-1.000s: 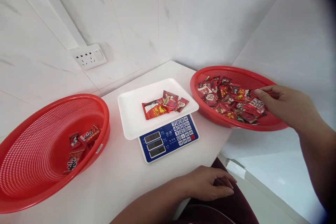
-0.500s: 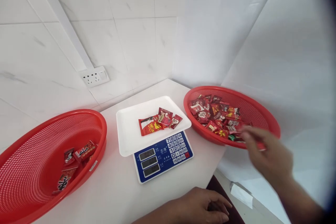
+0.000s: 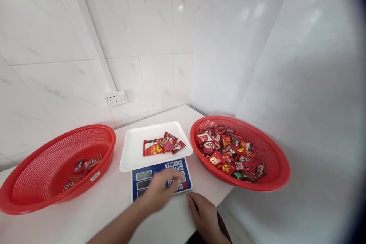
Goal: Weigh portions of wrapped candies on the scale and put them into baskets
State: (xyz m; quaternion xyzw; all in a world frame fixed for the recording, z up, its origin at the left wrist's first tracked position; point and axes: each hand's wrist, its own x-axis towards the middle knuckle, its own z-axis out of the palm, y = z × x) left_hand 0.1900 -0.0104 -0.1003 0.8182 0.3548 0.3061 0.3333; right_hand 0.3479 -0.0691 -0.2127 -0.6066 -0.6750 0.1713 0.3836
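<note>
My left hand reaches over the keypad of the blue digital scale, its fingers stretched out, a little blurred and holding nothing. It hides part of the keys and the lower displays. On the scale's white tray lie a larger red snack packet and several small red packets overlapping at its right end. My right hand rests at the table's front edge, right of the scale, with its fingers curled in; no thing shows in it.
To the right, a red mesh basket holds many small, mostly red packets. Another red basket at the left has several packets inside. Behind the white table rises a tiled wall with a socket.
My right hand has left the right basket, where it had something red at its fingertips, and drawn back to the table edge. My left hand has moved left onto the keypad. The view has tilted up.
</note>
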